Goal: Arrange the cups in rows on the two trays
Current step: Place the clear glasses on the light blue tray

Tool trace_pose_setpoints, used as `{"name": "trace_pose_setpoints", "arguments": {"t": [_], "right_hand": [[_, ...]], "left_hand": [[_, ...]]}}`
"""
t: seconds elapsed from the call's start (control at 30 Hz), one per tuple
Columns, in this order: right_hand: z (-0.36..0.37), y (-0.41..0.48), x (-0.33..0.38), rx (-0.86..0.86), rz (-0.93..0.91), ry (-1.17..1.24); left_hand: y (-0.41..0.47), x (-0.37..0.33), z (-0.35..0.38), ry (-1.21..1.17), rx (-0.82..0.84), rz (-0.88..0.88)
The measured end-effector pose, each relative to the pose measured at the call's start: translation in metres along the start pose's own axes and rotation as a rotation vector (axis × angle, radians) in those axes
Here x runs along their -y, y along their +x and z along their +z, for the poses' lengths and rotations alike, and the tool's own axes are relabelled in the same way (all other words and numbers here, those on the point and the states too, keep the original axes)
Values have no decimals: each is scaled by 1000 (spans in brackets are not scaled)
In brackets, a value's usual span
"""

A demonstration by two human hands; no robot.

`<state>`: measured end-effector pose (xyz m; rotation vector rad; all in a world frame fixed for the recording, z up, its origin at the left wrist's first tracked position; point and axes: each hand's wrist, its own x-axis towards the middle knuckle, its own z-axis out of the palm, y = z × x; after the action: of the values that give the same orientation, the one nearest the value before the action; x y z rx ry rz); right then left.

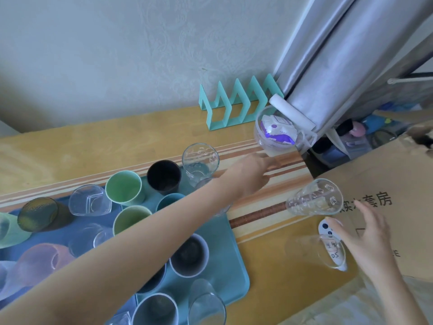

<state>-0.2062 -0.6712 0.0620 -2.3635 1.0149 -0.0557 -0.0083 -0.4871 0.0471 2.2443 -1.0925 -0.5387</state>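
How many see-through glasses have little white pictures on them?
2. One clear printed glass is by the teal tray's far corner; the other is on the wooden table by the cardboard box. The arm may hide more.

A tabletop (pixel 93 146) of yellow wood grain is seen under a smooth, glossy coating. A teal tray (pixel 234 261) is shown in smooth, matt plastic. A clear cup (pixel 200 160) looks glossy and glass-like; a green cup (pixel 124 191) appears matt. A brown box (pixel 386 174) is of matt cardboard. A silvery curtain (pixel 328 55) is given a satin sheen.
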Motion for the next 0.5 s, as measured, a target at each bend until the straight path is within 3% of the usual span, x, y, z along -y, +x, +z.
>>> {"name": "trace_pose_setpoints", "arguments": {"t": [0.33, 0.5], "right_hand": [[18, 10, -23, 124, 187, 13], [13, -15, -13, 139, 46, 98]], "left_hand": [[53, -37, 63, 47, 207, 26], [75, -61, 75, 66, 284, 70]]}}
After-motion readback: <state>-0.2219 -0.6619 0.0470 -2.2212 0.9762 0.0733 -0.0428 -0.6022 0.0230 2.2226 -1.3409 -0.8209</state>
